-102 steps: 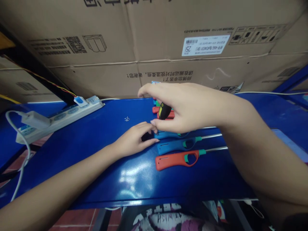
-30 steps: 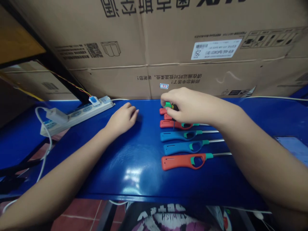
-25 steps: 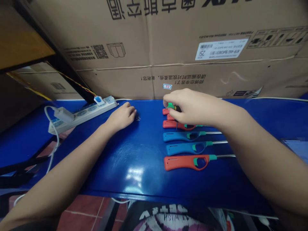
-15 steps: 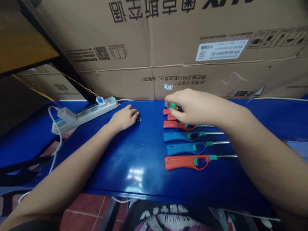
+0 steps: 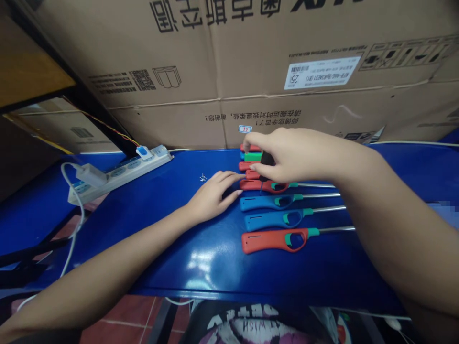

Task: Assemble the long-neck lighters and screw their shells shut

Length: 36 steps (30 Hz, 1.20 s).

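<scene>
Several long-necked gas lighters with red or blue handles lie side by side on the blue table. My left hand has its fingers stretched out and apart, at the butt end of a red lighter; whether it touches is unclear. My right hand curls over the upper lighters, closed on what looks like a green-and-black screwdriver; a thin dark shaft shows below, over the red lighter. The fingers partly hide its handle. Nearer me lie two blue lighters and a red lighter.
Small thin metal pieces lie left of the lighters. A power strip with plugs and cables stands at the left. A large cardboard box walls off the back, with a numbered sticker on it.
My left hand has moved right, from beside the small metal pieces to the end of a red lighter, and its fingers have stretched out. My right hand stays over the upper lighters.
</scene>
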Each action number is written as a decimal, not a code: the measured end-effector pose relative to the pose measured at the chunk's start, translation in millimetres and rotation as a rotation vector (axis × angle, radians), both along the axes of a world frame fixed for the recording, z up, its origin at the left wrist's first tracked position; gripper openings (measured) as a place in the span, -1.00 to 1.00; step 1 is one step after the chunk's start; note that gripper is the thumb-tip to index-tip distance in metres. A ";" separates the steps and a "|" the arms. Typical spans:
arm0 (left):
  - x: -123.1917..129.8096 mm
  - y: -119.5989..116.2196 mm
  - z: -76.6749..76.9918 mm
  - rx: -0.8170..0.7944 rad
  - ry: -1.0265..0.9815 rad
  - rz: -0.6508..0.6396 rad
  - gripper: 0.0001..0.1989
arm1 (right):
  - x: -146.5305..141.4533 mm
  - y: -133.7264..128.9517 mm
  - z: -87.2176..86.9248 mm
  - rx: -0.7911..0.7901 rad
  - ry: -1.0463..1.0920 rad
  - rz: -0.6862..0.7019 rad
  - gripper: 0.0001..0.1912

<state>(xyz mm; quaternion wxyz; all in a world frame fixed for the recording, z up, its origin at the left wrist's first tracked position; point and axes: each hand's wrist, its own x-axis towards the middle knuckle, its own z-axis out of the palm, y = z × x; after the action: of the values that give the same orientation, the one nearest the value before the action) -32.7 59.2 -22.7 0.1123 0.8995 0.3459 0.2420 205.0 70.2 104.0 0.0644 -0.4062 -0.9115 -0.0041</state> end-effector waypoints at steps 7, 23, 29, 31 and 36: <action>4.2 5.2 -10.9 -0.093 -0.142 0.036 -0.68 | -2.3 -2.0 7.8 0.099 0.137 0.057 -0.75; 0.9 5.9 -12.1 -0.086 -0.164 -0.061 -0.73 | -24.2 6.3 -19.9 0.083 0.342 0.134 -0.81; 1.6 4.8 -12.1 -0.054 -0.169 -0.055 -0.75 | -22.2 11.1 -23.6 0.076 0.390 0.132 -0.81; 1.9 4.3 -12.8 -0.037 -0.161 -0.063 -0.75 | -22.3 11.0 -23.8 0.053 0.414 0.160 -0.83; 2.6 3.1 -13.6 0.009 -0.128 -0.068 -0.74 | -21.0 11.5 -26.6 0.065 0.461 0.191 -0.83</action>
<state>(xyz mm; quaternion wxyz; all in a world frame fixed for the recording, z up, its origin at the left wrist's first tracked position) -30.1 62.4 -36.4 0.1382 0.8941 0.3060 0.2964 184.0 81.7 77.4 0.2839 -0.3060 -0.9063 0.0657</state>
